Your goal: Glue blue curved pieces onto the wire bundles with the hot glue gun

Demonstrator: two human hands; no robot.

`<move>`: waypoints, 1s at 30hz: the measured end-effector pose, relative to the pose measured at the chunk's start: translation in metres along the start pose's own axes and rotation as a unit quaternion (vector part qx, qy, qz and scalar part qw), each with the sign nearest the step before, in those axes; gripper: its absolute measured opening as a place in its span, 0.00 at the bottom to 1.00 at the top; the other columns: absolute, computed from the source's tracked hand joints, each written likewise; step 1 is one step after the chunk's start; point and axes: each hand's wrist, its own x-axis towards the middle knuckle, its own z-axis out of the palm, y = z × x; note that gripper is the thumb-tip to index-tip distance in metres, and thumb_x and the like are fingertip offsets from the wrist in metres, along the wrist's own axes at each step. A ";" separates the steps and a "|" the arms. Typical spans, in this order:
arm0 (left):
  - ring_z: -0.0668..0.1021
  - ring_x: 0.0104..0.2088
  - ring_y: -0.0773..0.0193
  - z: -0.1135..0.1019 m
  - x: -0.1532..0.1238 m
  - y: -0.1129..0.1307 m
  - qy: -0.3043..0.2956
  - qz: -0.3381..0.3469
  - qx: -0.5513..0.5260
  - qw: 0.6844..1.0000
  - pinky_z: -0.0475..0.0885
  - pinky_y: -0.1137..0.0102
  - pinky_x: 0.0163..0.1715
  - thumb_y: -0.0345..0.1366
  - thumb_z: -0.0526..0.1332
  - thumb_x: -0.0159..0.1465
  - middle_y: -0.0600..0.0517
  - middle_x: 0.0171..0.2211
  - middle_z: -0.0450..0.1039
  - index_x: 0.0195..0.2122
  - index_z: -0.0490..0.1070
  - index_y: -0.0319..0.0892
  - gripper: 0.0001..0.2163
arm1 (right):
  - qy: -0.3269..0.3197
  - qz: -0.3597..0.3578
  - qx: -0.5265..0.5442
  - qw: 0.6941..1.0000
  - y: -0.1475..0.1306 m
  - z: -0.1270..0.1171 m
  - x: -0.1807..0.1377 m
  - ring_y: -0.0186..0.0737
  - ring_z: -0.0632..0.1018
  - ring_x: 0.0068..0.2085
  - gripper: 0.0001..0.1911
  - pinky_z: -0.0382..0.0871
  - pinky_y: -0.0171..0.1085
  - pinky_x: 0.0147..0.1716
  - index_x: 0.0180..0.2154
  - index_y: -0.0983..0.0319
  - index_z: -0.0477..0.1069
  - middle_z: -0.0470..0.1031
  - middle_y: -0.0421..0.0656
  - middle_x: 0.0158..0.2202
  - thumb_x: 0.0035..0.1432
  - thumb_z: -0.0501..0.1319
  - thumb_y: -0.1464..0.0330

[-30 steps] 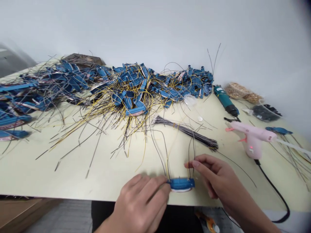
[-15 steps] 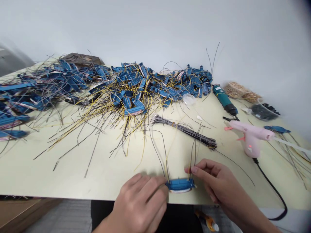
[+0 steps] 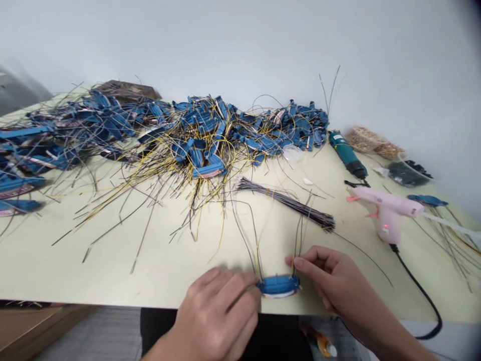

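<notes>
A small blue plastic piece (image 3: 278, 286) with a white lower edge sits at the front of the table, dark and yellow wires rising from both its ends. My left hand (image 3: 221, 311) is closed at its left end; the fingertips there are partly hidden behind the knuckles. Between thumb and forefinger, my right hand (image 3: 330, 276) pinches the wires (image 3: 294, 250) standing up at the right end. Behind the piece lies a tied bundle of grey wires (image 3: 289, 204).
A long heap of wired blue pieces (image 3: 203, 123) spreads along the back. At right are a pink glue gun (image 3: 389, 210) with a black cord, a green power tool (image 3: 347, 155) and a tub of black parts (image 3: 408, 173). The table edge (image 3: 112, 305) runs close in front.
</notes>
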 end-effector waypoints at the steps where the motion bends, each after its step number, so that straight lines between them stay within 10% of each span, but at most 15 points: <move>1: 0.74 0.30 0.62 0.000 0.000 0.000 -0.001 -0.001 0.000 1.000 0.67 0.64 0.28 0.24 0.61 0.60 0.49 0.39 0.77 0.37 0.73 0.37 0.05 | 0.002 -0.001 -0.003 1.000 0.000 0.000 0.000 0.24 0.58 0.14 0.20 0.47 0.29 0.14 0.29 0.63 0.72 0.62 0.32 0.15 0.56 0.63 0.51; 30: 0.76 0.32 0.62 -0.001 0.000 0.001 -0.006 -0.002 0.003 1.000 0.67 0.64 0.32 0.24 0.61 0.60 0.49 0.40 0.78 0.39 0.74 0.37 0.07 | 0.053 -0.075 -0.122 0.988 0.012 -0.005 -0.002 0.34 0.70 0.24 0.16 0.65 0.34 0.23 0.32 0.59 0.80 0.79 0.42 0.31 0.54 0.64 0.53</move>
